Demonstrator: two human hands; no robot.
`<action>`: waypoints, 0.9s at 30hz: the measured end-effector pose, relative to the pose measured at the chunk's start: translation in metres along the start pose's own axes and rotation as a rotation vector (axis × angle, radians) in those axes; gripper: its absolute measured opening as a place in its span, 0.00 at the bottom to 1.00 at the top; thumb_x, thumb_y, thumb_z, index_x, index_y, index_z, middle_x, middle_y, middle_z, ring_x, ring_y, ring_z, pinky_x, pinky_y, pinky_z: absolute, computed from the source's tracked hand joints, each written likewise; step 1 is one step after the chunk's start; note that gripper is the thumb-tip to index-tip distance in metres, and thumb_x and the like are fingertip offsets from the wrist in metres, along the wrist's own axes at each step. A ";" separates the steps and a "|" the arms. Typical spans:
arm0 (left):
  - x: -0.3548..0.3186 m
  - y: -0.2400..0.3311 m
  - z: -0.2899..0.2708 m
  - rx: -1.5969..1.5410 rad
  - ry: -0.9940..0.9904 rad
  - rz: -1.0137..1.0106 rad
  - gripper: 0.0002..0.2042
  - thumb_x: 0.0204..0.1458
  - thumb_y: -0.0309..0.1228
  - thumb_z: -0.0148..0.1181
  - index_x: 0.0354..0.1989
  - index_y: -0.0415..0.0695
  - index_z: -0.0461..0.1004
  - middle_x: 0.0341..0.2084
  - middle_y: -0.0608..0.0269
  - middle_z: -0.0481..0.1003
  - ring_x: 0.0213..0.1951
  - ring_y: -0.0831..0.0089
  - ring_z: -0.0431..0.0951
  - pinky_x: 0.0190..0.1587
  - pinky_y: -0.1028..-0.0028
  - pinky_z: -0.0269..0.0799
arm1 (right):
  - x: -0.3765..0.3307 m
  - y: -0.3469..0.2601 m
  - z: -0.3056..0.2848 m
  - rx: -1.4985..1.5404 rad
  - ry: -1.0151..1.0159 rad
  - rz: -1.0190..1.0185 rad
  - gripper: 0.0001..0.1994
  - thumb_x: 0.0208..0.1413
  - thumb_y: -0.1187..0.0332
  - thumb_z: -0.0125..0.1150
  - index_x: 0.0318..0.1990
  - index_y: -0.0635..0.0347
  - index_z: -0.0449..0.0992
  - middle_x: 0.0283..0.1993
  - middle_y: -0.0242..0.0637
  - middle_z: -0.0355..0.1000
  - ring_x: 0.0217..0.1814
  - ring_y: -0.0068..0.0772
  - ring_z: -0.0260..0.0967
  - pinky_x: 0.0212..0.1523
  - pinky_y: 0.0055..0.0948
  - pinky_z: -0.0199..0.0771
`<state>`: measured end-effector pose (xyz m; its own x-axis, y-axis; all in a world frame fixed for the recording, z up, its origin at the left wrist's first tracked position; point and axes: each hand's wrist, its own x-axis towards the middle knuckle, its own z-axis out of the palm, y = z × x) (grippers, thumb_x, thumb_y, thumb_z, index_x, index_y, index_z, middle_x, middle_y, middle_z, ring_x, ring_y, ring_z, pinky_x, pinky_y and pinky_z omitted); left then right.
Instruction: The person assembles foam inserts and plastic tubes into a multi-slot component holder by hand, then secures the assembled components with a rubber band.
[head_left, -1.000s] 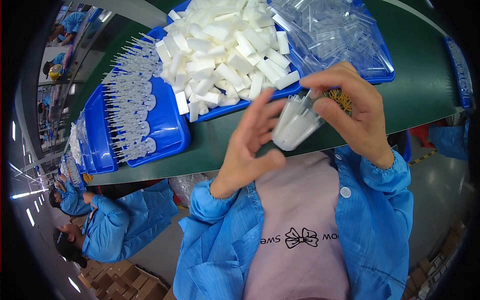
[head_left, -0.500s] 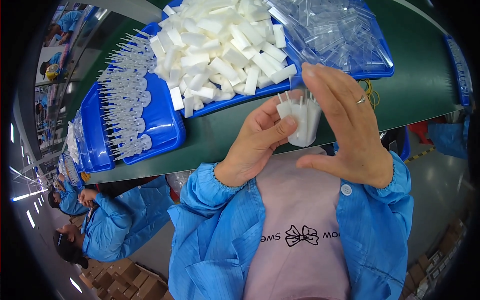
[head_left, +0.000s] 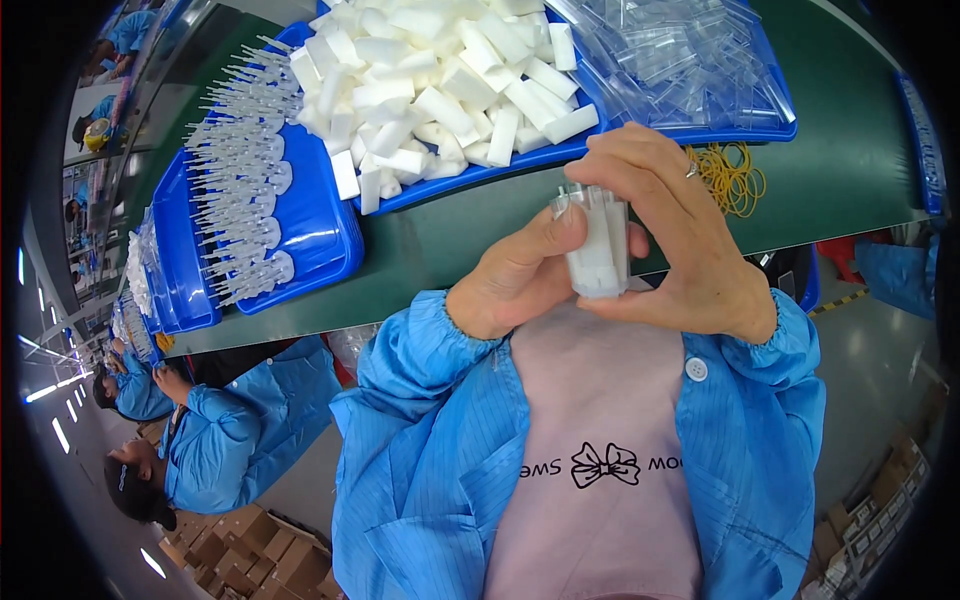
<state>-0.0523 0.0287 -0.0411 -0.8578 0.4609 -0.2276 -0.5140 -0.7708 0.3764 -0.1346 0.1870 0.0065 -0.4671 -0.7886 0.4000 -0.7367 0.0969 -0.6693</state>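
My left hand (head_left: 520, 275) pinches a clear plastic sleeve with white foam inside (head_left: 600, 250) from its left side, thumb against it near the top. Around the same piece curls my right hand (head_left: 695, 250), fingers at its upper end and thumb at its lower end. The piece stands nearly upright just in front of my chest. Short white prongs show at its top, partly covered by my fingers. Beyond my hands lies a heap of white foam blocks (head_left: 430, 90) in a blue tray (head_left: 450, 190). Clear plastic sleeves (head_left: 690, 70) fill another blue tray to its right.
White pronged plastic parts (head_left: 240, 180) stand in rows in a blue tray (head_left: 335, 230) at the left. Yellow rubber bands (head_left: 730, 180) lie on the green table (head_left: 830, 170). A co-worker in a blue jacket (head_left: 250, 430) sits at the left. Cardboard boxes (head_left: 250, 550) stand on the floor.
My right hand has come down and closed around the clear sleeve with foam, its thumb now at the lower end. The prongs now show less at the top. The rubber bands have come into fuller view.
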 end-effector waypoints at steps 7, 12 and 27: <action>0.011 -0.006 -0.003 -0.171 -0.134 0.014 0.29 0.46 0.45 0.65 0.50 0.39 0.64 0.38 0.58 0.70 0.43 0.63 0.73 0.49 0.64 0.70 | -0.001 0.003 0.004 -0.026 0.031 -0.063 0.35 0.24 0.69 0.73 0.49 0.59 0.69 0.51 0.44 0.64 0.55 0.48 0.62 0.60 0.49 0.57; 0.013 -0.008 -0.008 -0.238 -0.049 -0.008 0.27 0.46 0.40 0.65 0.51 0.40 0.64 0.34 0.60 0.70 0.40 0.64 0.74 0.46 0.64 0.72 | 0.000 -0.001 0.003 0.030 0.008 0.098 0.35 0.26 0.67 0.74 0.50 0.58 0.69 0.54 0.43 0.64 0.58 0.45 0.60 0.60 0.45 0.58; -0.048 -0.001 -0.019 0.053 0.291 0.461 0.28 0.45 0.35 0.66 0.54 0.41 0.64 0.36 0.57 0.71 0.45 0.60 0.70 0.43 0.68 0.68 | -0.023 0.045 0.016 -0.527 0.074 0.179 0.05 0.42 0.72 0.63 0.28 0.57 0.74 0.30 0.32 0.64 0.35 0.35 0.62 0.36 0.33 0.60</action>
<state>-0.0106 -0.0011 -0.0476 -0.9622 -0.0661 -0.2642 -0.0904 -0.8375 0.5389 -0.1492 0.2001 -0.0432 -0.6262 -0.6891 0.3646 -0.7787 0.5305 -0.3348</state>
